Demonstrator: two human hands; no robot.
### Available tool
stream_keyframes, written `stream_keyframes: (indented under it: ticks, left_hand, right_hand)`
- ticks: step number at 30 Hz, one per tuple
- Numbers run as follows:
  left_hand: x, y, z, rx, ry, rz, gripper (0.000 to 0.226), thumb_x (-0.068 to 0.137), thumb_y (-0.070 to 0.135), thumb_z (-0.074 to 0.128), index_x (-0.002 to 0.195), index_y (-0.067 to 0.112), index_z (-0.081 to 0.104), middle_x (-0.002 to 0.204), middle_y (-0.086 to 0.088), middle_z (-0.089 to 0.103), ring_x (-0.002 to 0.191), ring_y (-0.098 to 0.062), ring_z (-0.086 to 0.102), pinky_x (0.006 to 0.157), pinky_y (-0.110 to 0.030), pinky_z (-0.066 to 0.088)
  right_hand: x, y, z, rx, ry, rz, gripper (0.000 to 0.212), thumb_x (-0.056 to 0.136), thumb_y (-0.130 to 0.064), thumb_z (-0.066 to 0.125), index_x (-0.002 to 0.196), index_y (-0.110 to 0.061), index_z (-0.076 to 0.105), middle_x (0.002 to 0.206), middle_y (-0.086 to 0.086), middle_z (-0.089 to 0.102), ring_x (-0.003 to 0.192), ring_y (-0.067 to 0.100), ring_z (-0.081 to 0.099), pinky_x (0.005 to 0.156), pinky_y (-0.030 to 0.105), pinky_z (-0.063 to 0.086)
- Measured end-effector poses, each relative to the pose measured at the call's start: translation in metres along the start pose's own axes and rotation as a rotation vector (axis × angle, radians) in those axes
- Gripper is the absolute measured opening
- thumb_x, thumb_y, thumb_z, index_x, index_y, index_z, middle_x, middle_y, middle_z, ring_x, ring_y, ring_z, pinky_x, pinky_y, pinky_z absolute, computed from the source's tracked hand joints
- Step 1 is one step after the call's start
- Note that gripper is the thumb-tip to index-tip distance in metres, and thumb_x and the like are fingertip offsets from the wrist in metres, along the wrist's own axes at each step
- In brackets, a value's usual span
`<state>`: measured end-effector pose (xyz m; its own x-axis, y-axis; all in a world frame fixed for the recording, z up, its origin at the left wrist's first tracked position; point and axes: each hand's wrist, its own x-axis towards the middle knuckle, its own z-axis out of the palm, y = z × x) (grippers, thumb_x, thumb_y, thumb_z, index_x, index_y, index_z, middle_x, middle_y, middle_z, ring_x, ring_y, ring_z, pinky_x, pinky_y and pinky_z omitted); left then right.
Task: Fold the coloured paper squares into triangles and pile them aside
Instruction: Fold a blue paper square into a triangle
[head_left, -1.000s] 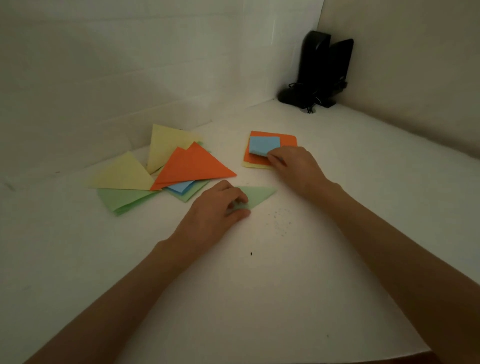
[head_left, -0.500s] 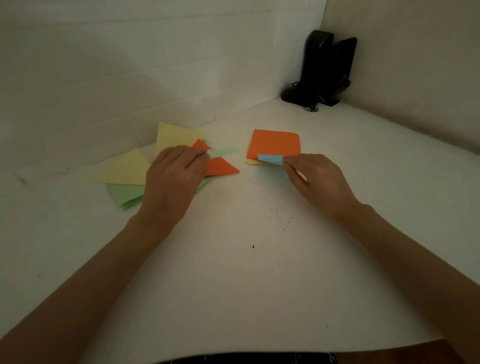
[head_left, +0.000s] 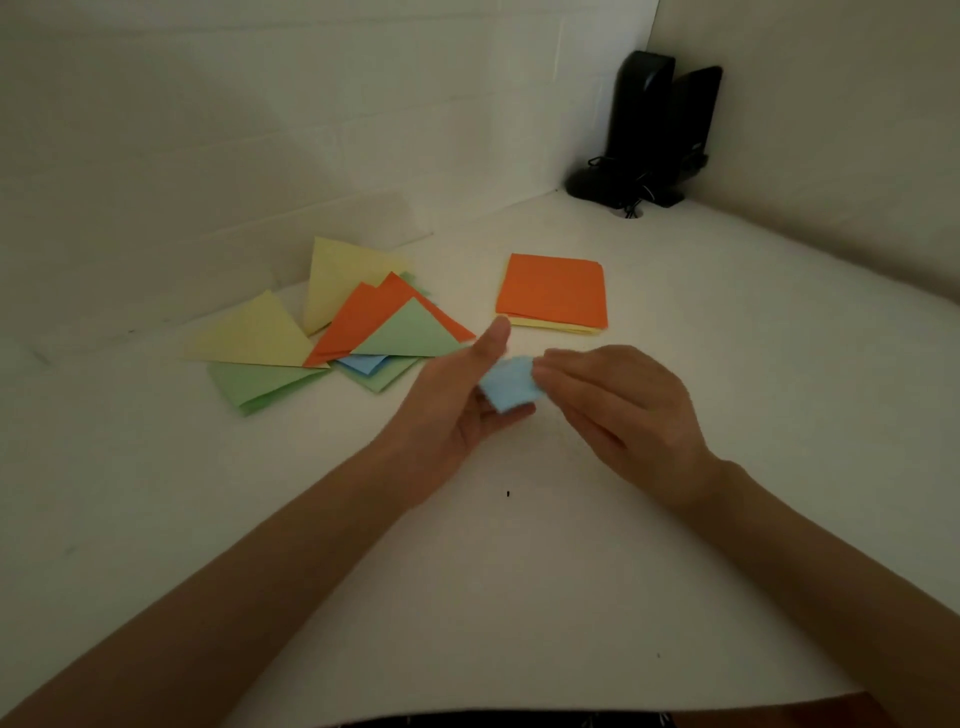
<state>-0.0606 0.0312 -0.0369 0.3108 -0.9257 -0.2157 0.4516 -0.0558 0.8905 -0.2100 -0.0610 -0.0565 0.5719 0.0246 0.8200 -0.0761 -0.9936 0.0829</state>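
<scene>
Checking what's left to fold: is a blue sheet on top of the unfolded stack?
No, the stack shows an orange sheet on top, and the blue sheet is held between the left hand and right hand.

On the table (head_left: 675, 519) we see the pile of folded triangles (head_left: 332, 332) toward the back left, near the rear wall. The stack of unfolded squares (head_left: 553, 293) lies to its right, apart from it, toward the back middle. Before both, near the table's middle, our left hand (head_left: 462, 410) and right hand (head_left: 623, 410) meet around one small paper (head_left: 509, 387), held between them. In the far right corner stands a pair of speakers (head_left: 654, 130).
</scene>
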Motion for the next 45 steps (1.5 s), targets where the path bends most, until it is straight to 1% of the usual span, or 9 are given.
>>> stream_keyframes:
  ticks: [3,7,13,18,22,28,32,41,45]
  left_hand:
    - [0.009,-0.006,-0.008,-0.134,0.112,0.179,0.06,0.085,-0.003,0.061,0.138,0.016,0.041,0.106,-0.006,0.062,0.08,-0.011,0.068,0.066,-0.028,0.056]
    - [0.014,-0.008,-0.022,-0.104,0.163,0.291,0.085,0.081,-0.013,0.058,0.146,0.029,0.024,0.093,0.003,0.07,0.079,-0.01,0.069,0.064,-0.026,0.056]
    - [0.011,-0.009,-0.02,-0.024,0.045,0.255,0.026,0.08,-0.006,0.061,0.1,0.01,0.063,0.085,0.001,0.07,0.081,-0.013,0.067,0.07,-0.022,0.056]
    - [0.01,-0.015,-0.023,0.211,0.05,0.349,0.024,0.07,0.005,0.073,0.085,0.023,0.069,0.083,0.003,0.072,0.076,-0.013,0.067,0.068,-0.027,0.056]
    - [0.008,-0.014,-0.022,0.292,-0.018,0.334,0.027,0.076,-0.002,0.071,0.091,0.021,0.065,0.083,0.007,0.071,0.078,-0.011,0.067,0.069,-0.027,0.055]
    - [0.004,-0.009,-0.02,0.334,-0.106,0.31,0.032,0.069,0.022,0.081,0.095,0.03,0.065,0.083,0.011,0.066,0.078,-0.004,0.064,0.065,-0.021,0.052]
    - [0.001,-0.01,-0.016,0.532,-0.106,0.428,0.023,0.082,0.007,0.068,0.092,0.027,0.065,0.082,0.018,0.066,0.076,0.004,0.061,0.063,-0.013,0.048]
    - [0.001,-0.012,-0.018,0.604,-0.057,0.542,0.013,0.077,0.024,0.066,0.086,0.033,0.067,0.084,0.025,0.067,0.08,0.004,0.061,0.067,-0.013,0.048]
    - [-0.001,-0.01,-0.018,0.542,-0.036,0.557,0.021,0.083,0.01,0.07,0.087,0.03,0.066,0.083,0.027,0.066,0.079,0.007,0.06,0.067,-0.011,0.046]
  right_hand:
    - [-0.005,-0.002,0.003,0.091,-0.118,-0.01,0.023,0.095,-0.009,0.053,0.101,0.003,0.07,0.108,0.014,0.069,0.102,0.025,0.067,0.083,0.035,0.052]
    - [-0.008,0.001,0.01,0.138,-0.198,0.064,0.022,0.094,-0.011,0.053,0.096,0.001,0.071,0.107,0.01,0.07,0.106,0.021,0.065,0.088,0.034,0.05]
    - [-0.002,-0.002,0.0,0.432,-0.107,0.623,0.012,0.089,-0.021,0.058,0.084,-0.011,0.064,0.103,0.001,0.064,0.102,0.01,0.059,0.091,0.022,0.044]
    - [0.009,-0.003,-0.006,0.819,-0.089,1.081,0.012,0.089,-0.006,0.061,0.077,-0.008,0.062,0.08,-0.011,0.068,0.075,0.001,0.061,0.072,0.015,0.045]
    - [0.009,-0.004,-0.006,0.728,-0.124,1.128,0.011,0.087,-0.003,0.062,0.082,0.006,0.063,0.071,0.003,0.064,0.061,-0.001,0.059,0.064,0.012,0.043]
    - [0.008,-0.005,-0.006,0.67,-0.201,1.098,0.01,0.086,-0.005,0.064,0.076,-0.003,0.062,0.073,-0.002,0.064,0.069,0.012,0.057,0.068,0.032,0.049]
    - [0.009,-0.006,-0.007,0.698,-0.217,1.058,0.009,0.086,-0.003,0.063,0.077,-0.004,0.061,0.075,-0.002,0.064,0.069,0.01,0.056,0.066,0.026,0.047]
    - [0.008,-0.006,-0.008,0.726,-0.216,1.033,0.011,0.086,-0.002,0.063,0.078,-0.01,0.062,0.078,0.0,0.063,0.071,0.012,0.055,0.067,0.025,0.046]
    - [0.013,-0.005,-0.009,0.911,-0.129,1.149,0.017,0.083,-0.005,0.067,0.095,-0.013,0.059,0.073,-0.003,0.064,0.065,0.008,0.059,0.063,0.02,0.048]
